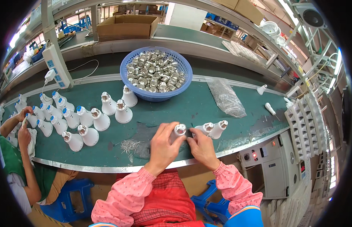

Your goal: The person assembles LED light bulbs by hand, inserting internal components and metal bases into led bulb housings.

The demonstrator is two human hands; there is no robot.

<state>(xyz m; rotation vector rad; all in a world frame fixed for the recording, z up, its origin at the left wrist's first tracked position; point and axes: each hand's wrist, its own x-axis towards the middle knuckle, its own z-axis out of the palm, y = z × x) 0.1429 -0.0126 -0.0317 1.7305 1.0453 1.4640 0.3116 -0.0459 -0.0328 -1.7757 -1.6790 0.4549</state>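
A white LED bulb with a metal screw cap (179, 129) stands upright in my left hand (163, 145), whose fingers wrap round its body. Close to its right side is my right hand (203, 148), with thumb and forefinger drawn together; whatever they pinch is too small to make out. Two capped white bulbs (218, 129) stand just beyond the right hand, partly covered by it. To the left of my hands, a loose heap of thin metal pins (130, 145) lies on the green bench (164, 113).
A blue basket (124, 72) full of metal screw caps stands at the back. Several bulbs (88, 134) fill the left side, where a co-worker's hands (23, 125) handle one. A clear plastic bag (227, 97) and a white-handled tool (270, 109) lie right.
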